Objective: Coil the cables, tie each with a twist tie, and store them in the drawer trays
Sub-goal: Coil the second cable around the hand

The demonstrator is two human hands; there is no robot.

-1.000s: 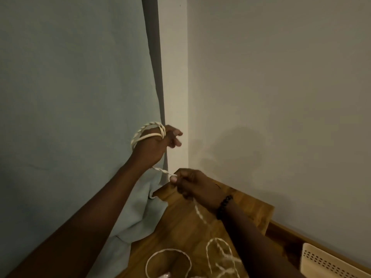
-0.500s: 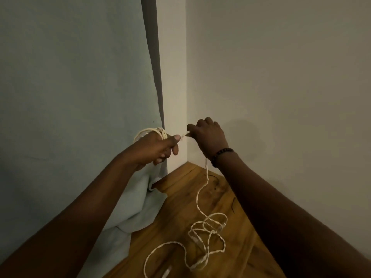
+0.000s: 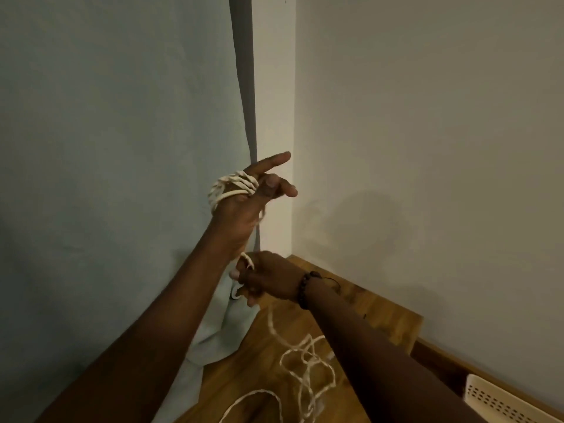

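On the wooden desk [image 3: 381,319] my loose white cable [image 3: 305,364] lies tangled, a strand rising to my hands. I judge I'm mid-coil: my left hand [image 3: 244,206], fingers spread, carries several loops [image 3: 232,186] round it; my right hand [image 3: 268,280] pinches the strand below. Next I should lift that strand over the left hand for another loop. Half a second ago the right hand was level with the left; now it has dropped.

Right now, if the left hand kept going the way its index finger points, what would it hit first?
Probably the white wall strip at the corner, just beyond the curtain edge. The left hand, wound with cable, points up and right; depth is unclear.
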